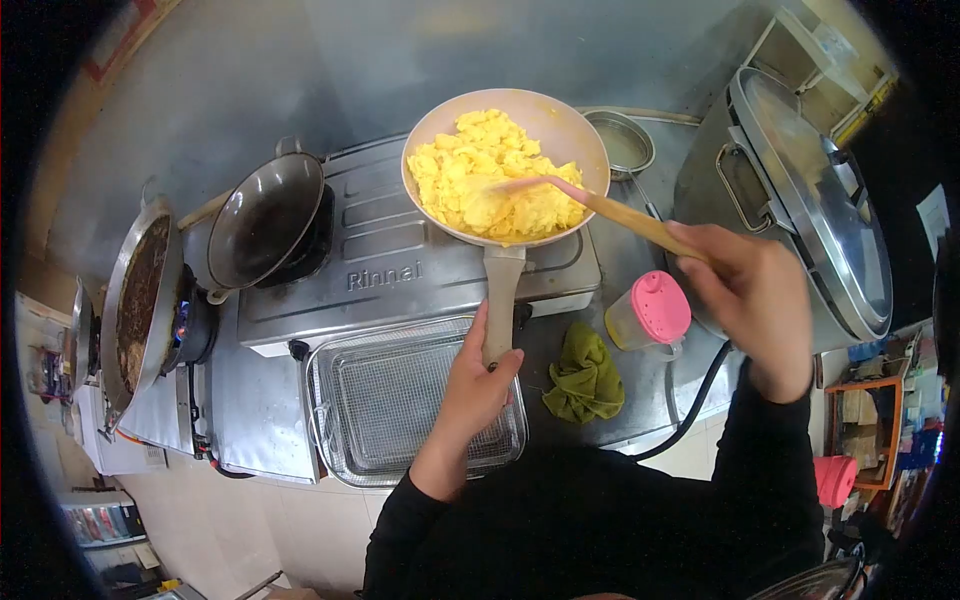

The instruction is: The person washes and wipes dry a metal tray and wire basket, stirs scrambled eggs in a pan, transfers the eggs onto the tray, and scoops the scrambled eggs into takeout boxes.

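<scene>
My left hand (474, 392) is wrapped around the beige handle of a frying pan (568, 128), which sits over the right side of the gas stove. Yellow scrambled eggs (490, 165) fill much of the pan, heaped toward its left side. In my right hand (750, 290) is a spatula (640, 224) with a wooden handle and a pinkish head. Its tip is in among the eggs, so the end is partly hidden. Below the pan to the right are a crumpled green cloth (585, 375) and a clear jug with a pink lid (661, 307).
The Rinnai stove (375, 235) carries a dark wok (265, 220) on its left. Farther left stands a pan of dark food (142, 295). A wire basket (400, 400) lies in front of the stove. A strainer (622, 145) and a large lidded pot (790, 200) stand at right; a black hose (695, 405) curves nearby.
</scene>
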